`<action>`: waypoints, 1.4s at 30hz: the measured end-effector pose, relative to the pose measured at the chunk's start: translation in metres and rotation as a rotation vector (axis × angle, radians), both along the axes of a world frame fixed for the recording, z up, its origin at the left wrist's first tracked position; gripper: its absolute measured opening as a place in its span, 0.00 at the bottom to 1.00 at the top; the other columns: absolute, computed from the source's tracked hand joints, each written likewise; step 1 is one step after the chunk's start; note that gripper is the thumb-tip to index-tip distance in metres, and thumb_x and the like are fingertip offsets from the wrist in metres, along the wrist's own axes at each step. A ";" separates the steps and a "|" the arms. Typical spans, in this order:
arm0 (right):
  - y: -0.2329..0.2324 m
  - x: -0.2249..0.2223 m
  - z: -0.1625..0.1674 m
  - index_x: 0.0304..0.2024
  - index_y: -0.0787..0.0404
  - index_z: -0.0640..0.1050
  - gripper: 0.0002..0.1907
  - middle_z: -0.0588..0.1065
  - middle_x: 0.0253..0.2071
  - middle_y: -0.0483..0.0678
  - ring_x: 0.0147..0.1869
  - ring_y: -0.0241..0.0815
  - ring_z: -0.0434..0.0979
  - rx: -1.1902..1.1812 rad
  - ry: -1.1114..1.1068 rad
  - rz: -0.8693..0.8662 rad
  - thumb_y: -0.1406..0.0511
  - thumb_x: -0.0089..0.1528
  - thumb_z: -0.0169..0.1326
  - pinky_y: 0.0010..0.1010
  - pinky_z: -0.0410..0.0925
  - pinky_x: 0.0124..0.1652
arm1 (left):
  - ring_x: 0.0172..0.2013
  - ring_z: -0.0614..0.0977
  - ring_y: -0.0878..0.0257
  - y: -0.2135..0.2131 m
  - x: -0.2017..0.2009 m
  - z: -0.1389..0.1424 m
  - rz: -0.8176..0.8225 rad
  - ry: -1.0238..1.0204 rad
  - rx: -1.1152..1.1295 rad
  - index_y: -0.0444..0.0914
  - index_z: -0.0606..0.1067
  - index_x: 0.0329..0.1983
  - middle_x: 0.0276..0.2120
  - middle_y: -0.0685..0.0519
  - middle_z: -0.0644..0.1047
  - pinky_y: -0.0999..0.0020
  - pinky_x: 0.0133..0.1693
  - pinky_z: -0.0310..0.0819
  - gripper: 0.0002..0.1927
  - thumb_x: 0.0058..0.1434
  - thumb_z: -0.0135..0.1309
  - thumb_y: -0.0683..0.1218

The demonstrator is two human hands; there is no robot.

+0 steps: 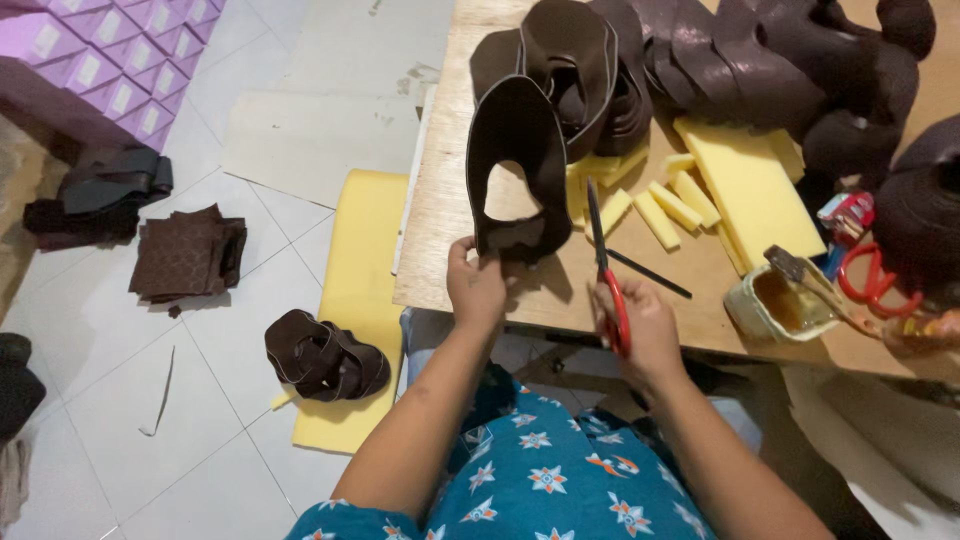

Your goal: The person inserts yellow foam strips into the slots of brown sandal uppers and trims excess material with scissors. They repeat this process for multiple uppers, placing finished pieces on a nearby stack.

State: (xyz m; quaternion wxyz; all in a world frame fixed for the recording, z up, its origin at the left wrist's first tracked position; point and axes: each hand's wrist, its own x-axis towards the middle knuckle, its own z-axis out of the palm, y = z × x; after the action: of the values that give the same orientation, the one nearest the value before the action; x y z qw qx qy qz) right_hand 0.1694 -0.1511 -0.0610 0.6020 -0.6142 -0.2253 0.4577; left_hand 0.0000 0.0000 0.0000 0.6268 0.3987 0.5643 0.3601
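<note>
My left hand [476, 285] pinches the lower edge of a dark brown shoe-upper piece [515, 140] and holds it upright over the front of the wooden table [440, 215]. The piece has a rounded opening in its middle. My right hand [640, 325] grips red-handled scissors [603, 265], blades pointing up and away, just right of the brown piece and apart from it. Cut yellow foam strips [672, 205] lie on the table behind the scissors, next to a larger yellow foam slab [745, 185].
A heap of brown uppers [700, 60] fills the table's back. A glue pot with a brush [780, 300] and a second pair of red scissors [872, 282] sit at right. On the tiled floor lie a yellow foam sheet [360, 270], brown pieces [322, 358], a brown stack [185, 255] and purple boxes [110, 60].
</note>
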 end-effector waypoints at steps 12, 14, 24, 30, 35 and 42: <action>-0.007 -0.043 0.031 0.40 0.63 0.74 0.24 0.74 0.25 0.46 0.25 0.35 0.73 -0.113 0.003 0.340 0.48 0.68 0.47 0.27 0.65 0.24 | 0.31 0.82 0.66 0.035 0.022 0.032 0.064 -0.072 0.350 0.33 0.64 0.50 0.28 0.48 0.77 0.74 0.34 0.76 0.13 0.69 0.52 0.43; 0.011 -0.035 0.030 0.38 0.64 0.72 0.25 0.73 0.23 0.48 0.22 0.38 0.72 -0.002 0.059 0.463 0.48 0.69 0.47 0.30 0.66 0.23 | 0.31 0.81 0.67 0.032 0.026 0.040 0.034 -0.011 0.504 0.33 0.64 0.50 0.31 0.50 0.78 0.74 0.32 0.76 0.14 0.65 0.53 0.41; 0.007 -0.037 0.058 0.45 0.59 0.72 0.24 0.71 0.21 0.47 0.21 0.38 0.69 0.021 0.100 0.357 0.46 0.66 0.45 0.29 0.63 0.23 | 0.35 0.85 0.58 0.030 0.038 0.047 0.006 -0.242 0.311 0.29 0.63 0.57 0.36 0.42 0.77 0.68 0.36 0.84 0.15 0.70 0.45 0.41; 0.012 -0.037 0.062 0.44 0.60 0.70 0.25 0.72 0.23 0.47 0.23 0.38 0.70 0.034 0.117 0.359 0.45 0.67 0.44 0.28 0.65 0.25 | 0.43 0.85 0.50 0.030 0.040 0.043 -0.014 -0.385 0.271 0.32 0.54 0.65 0.50 0.37 0.73 0.64 0.42 0.86 0.24 0.67 0.39 0.42; 0.019 -0.036 0.061 0.44 0.59 0.72 0.23 0.72 0.23 0.47 0.22 0.39 0.72 -0.079 0.082 0.309 0.47 0.64 0.47 0.30 0.66 0.24 | 0.44 0.84 0.50 0.028 0.040 0.036 -0.034 -0.338 0.341 0.30 0.55 0.65 0.50 0.37 0.73 0.62 0.42 0.84 0.22 0.70 0.38 0.43; 0.022 -0.035 0.049 0.41 0.62 0.72 0.23 0.71 0.23 0.47 0.19 0.39 0.70 -0.025 0.143 0.282 0.48 0.66 0.49 0.29 0.65 0.22 | 0.43 0.84 0.48 0.030 0.045 0.025 0.012 -0.404 0.302 0.32 0.52 0.66 0.51 0.37 0.71 0.60 0.42 0.83 0.24 0.69 0.38 0.43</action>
State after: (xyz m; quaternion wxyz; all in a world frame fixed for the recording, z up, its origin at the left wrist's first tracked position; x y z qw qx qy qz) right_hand 0.1346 -0.1287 -0.0119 0.5385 -0.5498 -0.2600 0.5833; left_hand 0.0454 0.0303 0.0255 0.6581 0.4046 0.3696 0.5164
